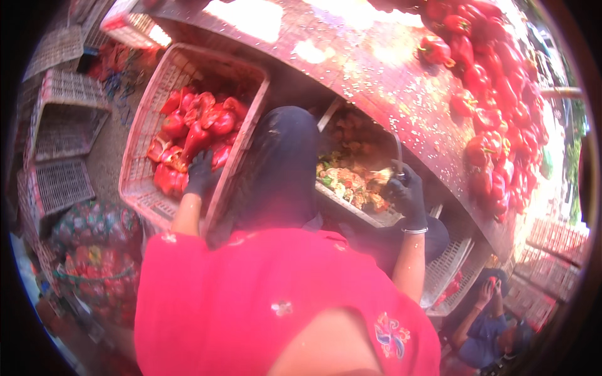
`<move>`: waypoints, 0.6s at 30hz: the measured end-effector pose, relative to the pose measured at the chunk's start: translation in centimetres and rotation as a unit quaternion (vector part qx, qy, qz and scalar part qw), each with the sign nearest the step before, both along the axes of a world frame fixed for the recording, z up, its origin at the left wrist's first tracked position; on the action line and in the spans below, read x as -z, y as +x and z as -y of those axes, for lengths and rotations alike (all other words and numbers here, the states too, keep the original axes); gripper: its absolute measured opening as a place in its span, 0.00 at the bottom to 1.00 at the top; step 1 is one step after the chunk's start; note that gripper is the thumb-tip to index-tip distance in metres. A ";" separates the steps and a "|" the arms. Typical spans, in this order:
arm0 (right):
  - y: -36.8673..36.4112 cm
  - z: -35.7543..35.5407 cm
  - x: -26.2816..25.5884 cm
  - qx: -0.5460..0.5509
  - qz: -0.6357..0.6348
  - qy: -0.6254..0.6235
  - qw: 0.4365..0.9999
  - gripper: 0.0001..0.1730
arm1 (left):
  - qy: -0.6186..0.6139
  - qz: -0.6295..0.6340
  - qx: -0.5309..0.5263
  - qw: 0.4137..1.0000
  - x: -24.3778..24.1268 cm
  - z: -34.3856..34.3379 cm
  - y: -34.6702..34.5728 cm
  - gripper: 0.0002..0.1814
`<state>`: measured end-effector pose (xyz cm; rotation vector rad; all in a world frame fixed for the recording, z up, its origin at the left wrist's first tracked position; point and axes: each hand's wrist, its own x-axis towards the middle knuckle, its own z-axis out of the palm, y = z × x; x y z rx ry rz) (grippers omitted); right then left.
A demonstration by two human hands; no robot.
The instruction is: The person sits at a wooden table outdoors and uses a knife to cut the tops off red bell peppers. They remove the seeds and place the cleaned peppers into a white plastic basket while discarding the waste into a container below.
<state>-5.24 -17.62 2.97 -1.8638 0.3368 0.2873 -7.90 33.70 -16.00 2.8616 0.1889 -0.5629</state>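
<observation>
My left hand, in a dark glove, reaches into a pink plastic crate. Its fingers are spread against the red bell peppers heaped there, some of them cut or torn open. On the other side of my knee, my right hand, also gloved and with bangles at the wrist, has curled fingers. It is beside a second crate of pale pepper cores and seedy scraps. A thin light strip shows above the right fingers; whether they hold it is unclear.
A red table top strewn with seeds bears a long pile of whole red peppers. Stacked crates and filled mesh sacks stand at left. At lower right another person holds something red near more crates.
</observation>
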 end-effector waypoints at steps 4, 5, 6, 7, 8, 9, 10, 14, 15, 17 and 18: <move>0.7 2.5 1.5 0.046 0.154 -0.188 0.969 0.17 | -0.026 0.065 0.003 0.998 -9.1 1.0 7.3 0.26; 0.9 3.0 1.3 0.083 0.149 -0.159 0.973 0.16 | -0.045 0.155 -0.001 0.987 -10.9 1.8 9.4 0.25; 1.1 3.3 1.0 0.117 0.145 -0.128 0.974 0.15 | -0.091 0.208 0.039 0.973 -13.5 4.2 12.3 0.21; 1.2 3.4 0.6 0.150 0.139 -0.095 0.974 0.13 | -0.124 0.244 0.067 0.960 -16.6 8.1 15.5 0.20; 1.2 3.2 -0.1 0.175 0.143 -0.074 0.971 0.10 | -0.209 0.261 0.091 0.938 -19.5 12.7 18.5 0.21; 1.5 2.7 -0.7 0.178 0.152 -0.023 0.972 0.08 | -0.115 0.414 0.213 0.877 -19.8 15.9 21.5 0.22; 1.5 2.7 -0.4 0.192 0.159 -0.006 0.968 0.08 | -0.187 0.326 0.212 0.902 -22.5 21.5 24.3 0.22; 1.5 2.1 -1.3 0.226 0.114 0.118 0.960 0.11 | -0.142 0.364 0.315 0.865 -22.5 39.9 34.4 0.34; 1.3 2.4 -1.4 0.233 0.100 0.124 0.959 0.11 | -0.100 0.276 0.318 0.902 -24.1 44.4 35.5 0.41; 1.0 2.8 -1.1 0.221 0.096 0.088 0.967 0.11 | -0.015 0.294 0.288 0.911 -23.4 50.2 38.2 0.48; 0.9 3.0 -1.0 0.222 0.107 0.077 0.966 0.11 | -0.043 0.242 0.278 0.929 -23.1 51.6 38.9 0.48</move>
